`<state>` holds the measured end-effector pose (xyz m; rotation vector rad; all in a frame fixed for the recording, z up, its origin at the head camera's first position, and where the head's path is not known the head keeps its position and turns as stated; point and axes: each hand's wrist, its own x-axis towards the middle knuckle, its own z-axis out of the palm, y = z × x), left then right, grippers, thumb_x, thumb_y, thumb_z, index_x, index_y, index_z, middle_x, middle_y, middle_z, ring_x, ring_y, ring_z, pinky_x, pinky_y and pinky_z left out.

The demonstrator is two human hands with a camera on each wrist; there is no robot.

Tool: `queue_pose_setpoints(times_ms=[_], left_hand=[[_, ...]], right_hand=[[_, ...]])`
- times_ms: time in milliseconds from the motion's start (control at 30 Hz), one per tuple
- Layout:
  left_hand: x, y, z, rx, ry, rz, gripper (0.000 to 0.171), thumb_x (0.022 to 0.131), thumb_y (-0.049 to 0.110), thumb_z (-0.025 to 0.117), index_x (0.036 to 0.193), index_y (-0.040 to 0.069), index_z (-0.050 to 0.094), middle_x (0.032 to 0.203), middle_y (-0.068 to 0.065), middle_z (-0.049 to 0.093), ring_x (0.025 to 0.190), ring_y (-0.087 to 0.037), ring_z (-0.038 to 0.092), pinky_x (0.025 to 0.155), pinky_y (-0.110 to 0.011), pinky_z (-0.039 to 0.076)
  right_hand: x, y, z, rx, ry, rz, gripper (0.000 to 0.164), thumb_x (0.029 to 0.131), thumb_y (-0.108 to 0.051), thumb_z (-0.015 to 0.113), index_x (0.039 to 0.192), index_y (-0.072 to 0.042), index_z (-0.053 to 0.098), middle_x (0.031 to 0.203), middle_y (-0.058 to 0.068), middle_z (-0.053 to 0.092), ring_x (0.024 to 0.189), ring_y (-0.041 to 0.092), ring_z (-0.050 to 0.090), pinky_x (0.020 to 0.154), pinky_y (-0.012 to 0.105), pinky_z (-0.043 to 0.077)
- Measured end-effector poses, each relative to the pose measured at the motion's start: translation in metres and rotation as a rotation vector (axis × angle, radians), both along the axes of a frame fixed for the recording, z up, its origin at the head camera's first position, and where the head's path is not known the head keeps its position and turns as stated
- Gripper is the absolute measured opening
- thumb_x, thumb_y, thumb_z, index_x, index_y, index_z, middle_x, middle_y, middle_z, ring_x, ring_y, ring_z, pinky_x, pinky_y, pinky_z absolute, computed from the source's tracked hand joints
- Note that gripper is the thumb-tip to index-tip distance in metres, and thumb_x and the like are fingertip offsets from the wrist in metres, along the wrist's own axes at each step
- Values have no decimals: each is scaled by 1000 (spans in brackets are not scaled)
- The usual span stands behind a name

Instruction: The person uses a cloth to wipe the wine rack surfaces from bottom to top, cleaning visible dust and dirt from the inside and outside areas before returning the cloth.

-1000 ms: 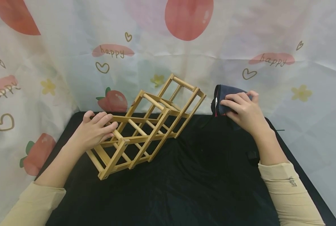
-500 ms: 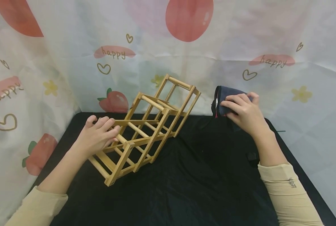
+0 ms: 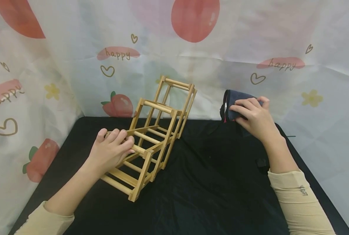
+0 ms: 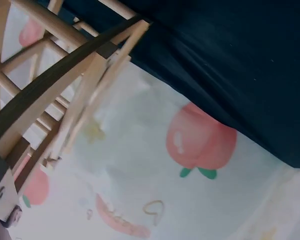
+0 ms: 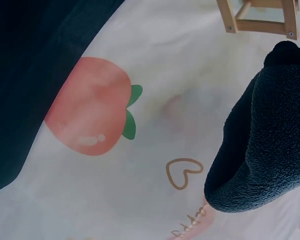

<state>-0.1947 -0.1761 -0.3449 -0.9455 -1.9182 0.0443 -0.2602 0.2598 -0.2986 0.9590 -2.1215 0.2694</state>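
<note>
My left hand (image 3: pixel 111 151) grips the near top rod of a pale wooden rack (image 3: pixel 159 107), with its fingers curled over the wood. The rack has stepped tiers of rods and slats and slants away toward the back of the table. Part of it fills the upper left of the left wrist view, close to the camera. On the right, my right hand (image 3: pixel 253 116) pinches a dark blue fabric piece (image 3: pixel 235 96) with black edging, held up near the back curtain. In the right wrist view its fleecy surface (image 5: pixel 285 125) and a dark opening or fold show.
Black cloth (image 3: pixel 206 186) covers the table. A small black object (image 3: pixel 262 162) lies near my right forearm. Behind the table and along its sides hangs a pale curtain (image 3: pixel 204 75) printed with fruit, hearts and the word "happy".
My left hand has moved right and toward me, swinging the rack's near end the same way while its far end shifts left. The right hand and the blue fabric piece stay nearly still.
</note>
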Motion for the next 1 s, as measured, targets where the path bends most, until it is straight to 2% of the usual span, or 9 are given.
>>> queue_pose_setpoints(times_ms=[300, 467, 633, 833, 1000], left_hand=[[12, 23, 1, 37, 35, 55, 37, 98, 36, 26, 83, 8, 46, 76, -10, 40, 66, -25, 35, 68, -43, 20], [23, 44, 5, 24, 20, 133, 36, 98, 34, 27, 80, 8, 44, 75, -9, 40, 65, -23, 35, 67, -41, 21], [32, 73, 9, 25, 31, 211, 33, 98, 31, 31, 78, 8, 44, 72, -7, 40, 64, -21, 33, 67, -38, 23], [35, 106, 13, -14, 1, 309, 37, 98, 32, 25, 78, 10, 46, 70, -5, 39, 66, -19, 34, 70, -35, 25], [34, 127, 15, -35, 6, 359, 36, 98, 29, 25, 75, 10, 46, 66, -3, 37, 64, -17, 31, 70, -33, 23]], right_hand=[[-1, 0, 1, 0, 0, 3, 37, 62, 5, 71, 97, -5, 65, 97, 15, 60, 94, 32, 49, 85, 58, 18], [0, -1, 2, 17, -7, -9, 36, 63, 4, 71, 98, -5, 65, 98, 16, 60, 93, 33, 49, 85, 58, 18], [0, -1, 2, 3, -3, -11, 39, 60, 5, 73, 97, -6, 65, 98, 15, 60, 92, 33, 49, 86, 58, 19], [1, 2, 1, 1, -10, -10, 40, 59, 5, 74, 96, -6, 65, 97, 15, 60, 92, 33, 49, 86, 58, 19], [1, 5, 1, 4, -14, -13, 40, 59, 5, 74, 97, -6, 65, 98, 15, 60, 92, 33, 49, 86, 58, 19]])
